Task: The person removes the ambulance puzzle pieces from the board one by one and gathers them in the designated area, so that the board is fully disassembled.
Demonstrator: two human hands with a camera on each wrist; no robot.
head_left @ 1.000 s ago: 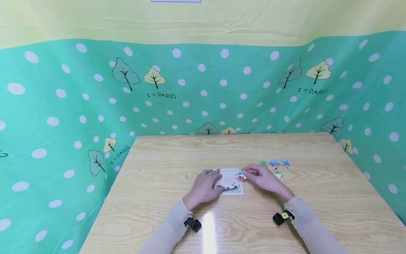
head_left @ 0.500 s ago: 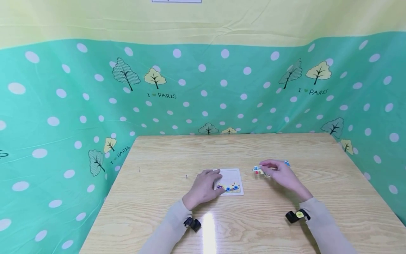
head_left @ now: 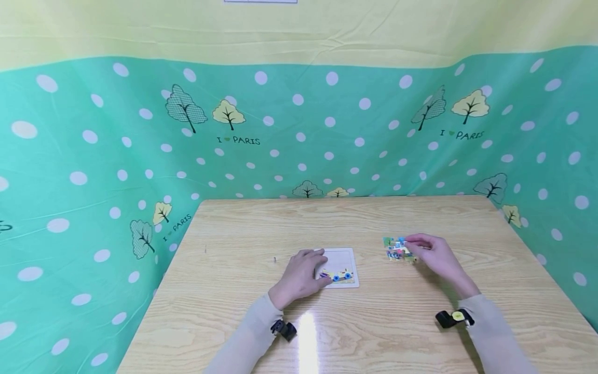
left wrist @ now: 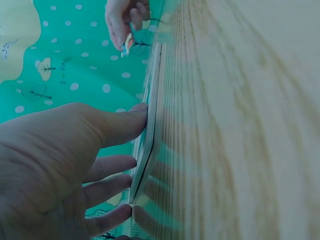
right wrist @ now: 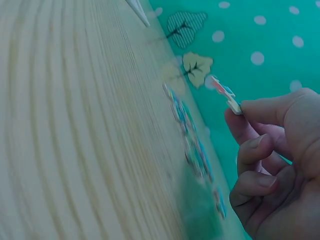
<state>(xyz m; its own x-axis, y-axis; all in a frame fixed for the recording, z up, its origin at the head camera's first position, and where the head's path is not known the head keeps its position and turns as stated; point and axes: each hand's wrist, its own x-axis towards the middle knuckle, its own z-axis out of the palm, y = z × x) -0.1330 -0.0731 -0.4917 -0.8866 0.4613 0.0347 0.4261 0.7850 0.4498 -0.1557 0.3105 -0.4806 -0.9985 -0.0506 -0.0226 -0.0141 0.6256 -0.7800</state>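
In the head view a white-rimmed puzzle tray [head_left: 356,270] lies mid-table, with joined pieces [head_left: 342,277] showing a yellow vehicle with blue wheels along its near side. My left hand [head_left: 301,274] rests over the tray's left end, partly hiding it. In the left wrist view its thumb and rather straight fingertips touch the tray's edge. My right hand [head_left: 436,255] pinches a puzzle piece [right wrist: 226,96] between thumb and forefinger, its other fingers curled. That piece is raised above the loose puzzle pieces [head_left: 388,242], overlapping them in the head view.
The wooden table [head_left: 261,223] extends around both hands. A green dotted curtain [head_left: 280,104] hangs behind it and at both sides. A tiny dark speck [head_left: 274,259] lies left of the tray.
My right hand has moved right, away from the tray to above the loose pieces, carrying the puzzle piece. My left hand stays on the tray.
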